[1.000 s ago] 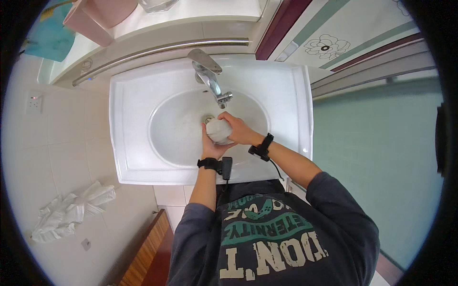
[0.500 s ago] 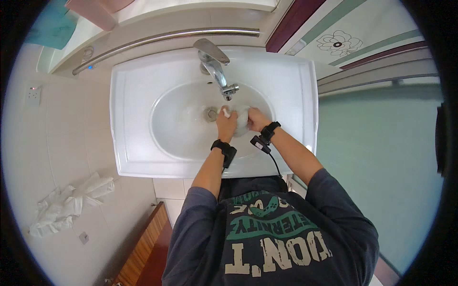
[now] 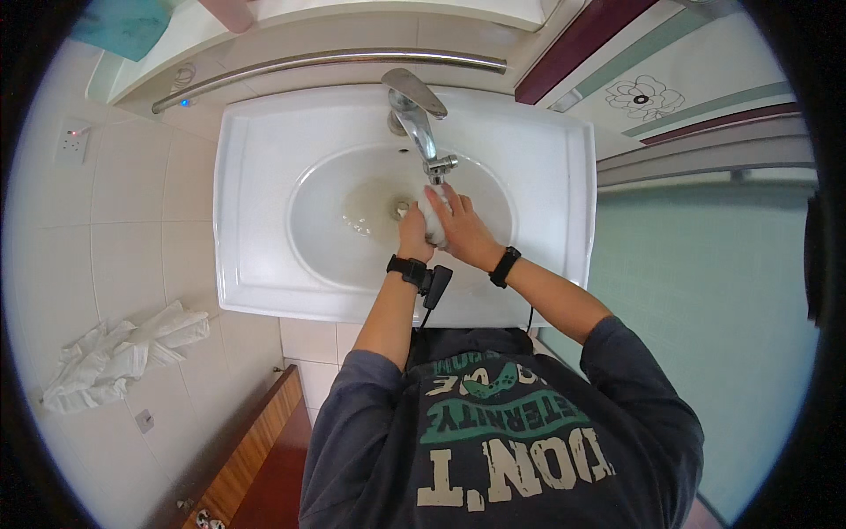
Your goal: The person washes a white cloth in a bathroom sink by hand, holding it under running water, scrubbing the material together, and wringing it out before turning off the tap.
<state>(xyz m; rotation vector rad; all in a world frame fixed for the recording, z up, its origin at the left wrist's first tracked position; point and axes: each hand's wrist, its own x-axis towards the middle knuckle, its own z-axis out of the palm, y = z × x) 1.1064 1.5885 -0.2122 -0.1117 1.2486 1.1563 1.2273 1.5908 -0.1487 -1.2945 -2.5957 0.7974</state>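
Note:
Below the tap (image 3: 423,145), a bunched white cloth (image 3: 433,222) is between my two hands over the right half of the basin. My left hand (image 3: 414,234) is closed on its left side, and a small white bit pokes out by the thumb. My right hand (image 3: 469,233) lies over the cloth from the right, its fingers pressed along it and reaching up to the spout. Much of the cloth is hidden under the fingers. Just left of my left hand is the drain (image 3: 402,208), with slightly brownish, bubbly water (image 3: 358,220) around it.
The white washbasin (image 3: 256,264) has a raised rim. Behind it runs a metal rail (image 3: 330,58) under a white shelf (image 3: 370,12). Crumpled white plastic (image 3: 128,357) hangs at the left wall. A frosted green panel (image 3: 696,291) stands on the right.
My right hand has moved from the cloth's right side to over it, up near the spout. The cloth looks more tightly bunched. Brownish water now shows in the basin. The view has shifted slightly.

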